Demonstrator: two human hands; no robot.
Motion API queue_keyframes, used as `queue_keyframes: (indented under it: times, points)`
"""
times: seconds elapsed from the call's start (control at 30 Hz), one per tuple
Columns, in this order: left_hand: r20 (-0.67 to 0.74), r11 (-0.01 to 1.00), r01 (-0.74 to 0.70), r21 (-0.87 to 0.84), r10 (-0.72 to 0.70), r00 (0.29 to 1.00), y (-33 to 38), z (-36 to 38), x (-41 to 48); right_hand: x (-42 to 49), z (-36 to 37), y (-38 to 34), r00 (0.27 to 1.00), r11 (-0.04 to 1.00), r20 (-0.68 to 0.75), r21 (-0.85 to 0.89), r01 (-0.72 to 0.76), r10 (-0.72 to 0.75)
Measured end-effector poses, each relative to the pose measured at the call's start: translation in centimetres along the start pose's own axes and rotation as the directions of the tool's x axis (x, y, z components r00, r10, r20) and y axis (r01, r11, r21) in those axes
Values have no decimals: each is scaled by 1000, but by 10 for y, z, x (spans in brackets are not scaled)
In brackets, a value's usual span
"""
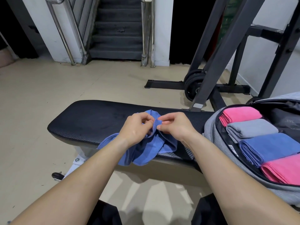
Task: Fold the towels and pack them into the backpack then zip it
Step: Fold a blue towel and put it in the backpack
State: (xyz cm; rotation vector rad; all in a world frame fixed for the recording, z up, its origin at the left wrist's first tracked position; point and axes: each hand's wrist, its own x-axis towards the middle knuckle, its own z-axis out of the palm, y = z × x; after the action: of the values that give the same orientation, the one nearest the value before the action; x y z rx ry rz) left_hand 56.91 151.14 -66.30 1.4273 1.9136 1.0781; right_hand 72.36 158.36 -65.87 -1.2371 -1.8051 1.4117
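A crumpled blue towel (142, 151) lies on the black padded bench (90, 120) and hangs over its near edge. My left hand (136, 127) and my right hand (175, 125) meet above it, each pinching the towel's stitched edge between thumb and fingers. At the right, a grey backpack (215, 127) lies open on the bench. Inside it sit several folded towels in a row: a pink one (240, 114), a grey one (253, 129), a blue one (267, 146) and another pink one (282, 168).
A dark weight rack (224, 51) with black plates (193, 85) stands behind the bench at the right. Stairs (116, 30) with metal handrails rise at the back. Beige floor surrounds the bench. My dark-clad knees show at the bottom.
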Motion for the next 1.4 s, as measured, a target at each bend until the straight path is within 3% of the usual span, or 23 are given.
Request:
queue_keyframes:
  times: [0.37,0.7,1.07,1.23,1.4]
  points:
    - [-2,999,-23,-36,23,1000,1,2,-1,-1,-1,5,999,999,24,23,24,-24]
    - [9,995,-77,66,77,997,-3,3,2,0,-4,8,999,999,24,-5,44,-44]
    - [-84,973,-94,209,113,990,4,3,1,1,-10,9,994,991,79,-98,87,-79]
    - [-106,890,-111,443,175,979,7,-9,-2,7,-20,-20,983,946,49,-267,186,-179]
    - [-135,901,-84,427,155,979,12,-22,-7,12,-33,-89,923,762,61,-544,351,-381]
